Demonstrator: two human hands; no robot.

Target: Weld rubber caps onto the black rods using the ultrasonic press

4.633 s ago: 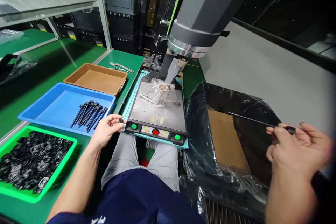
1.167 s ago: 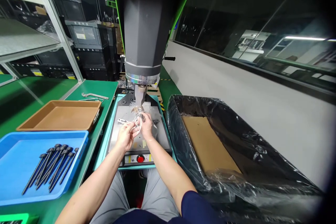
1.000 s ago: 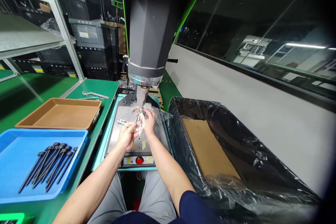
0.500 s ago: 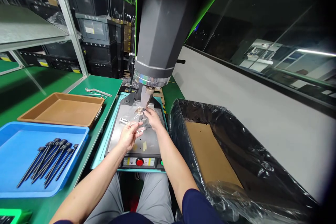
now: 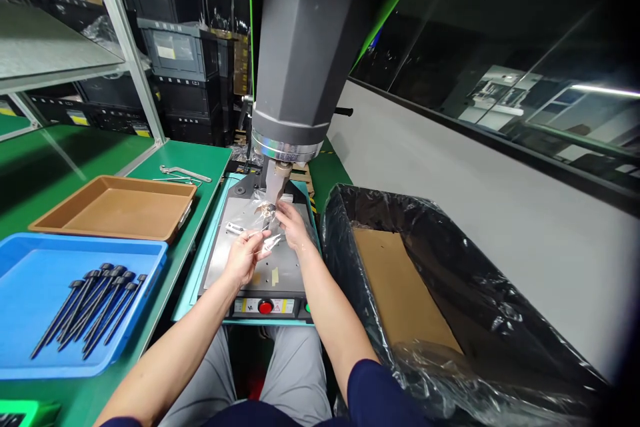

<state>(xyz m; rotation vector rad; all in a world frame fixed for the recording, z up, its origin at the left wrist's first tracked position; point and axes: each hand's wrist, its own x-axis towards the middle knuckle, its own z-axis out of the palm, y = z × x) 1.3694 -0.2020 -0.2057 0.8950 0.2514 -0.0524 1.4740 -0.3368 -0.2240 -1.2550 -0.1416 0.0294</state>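
Observation:
My left hand (image 5: 244,257) is closed in a pinch on a clear plastic film or bag (image 5: 273,240) over the metal base plate (image 5: 280,280) of a press-like machine. A small dark piece (image 5: 271,210) shows at the upper end of the film, right under the machine's metal tip (image 5: 276,181); whether it touches the tip I cannot tell. Close to the right of this piece is my right hand (image 5: 294,227), its fingers stretched out and slightly apart. A small silver fixture (image 5: 234,228) lies on the plate, left of the film.
Several black capped rods (image 5: 95,307) lie in a blue tray (image 5: 30,260) on the left. Behind it stands a brown tray (image 5: 115,203), with a wrench (image 5: 185,173) beyond. A red button (image 5: 265,307) fronts the machine. On the right is a plastic-lined box (image 5: 345,240) with cardboard inside.
My right hand's fingers have loosened and drawn slightly away from the dark piece. My left hand keeps its pinch in nearly the same place. The whole view has shifted a little.

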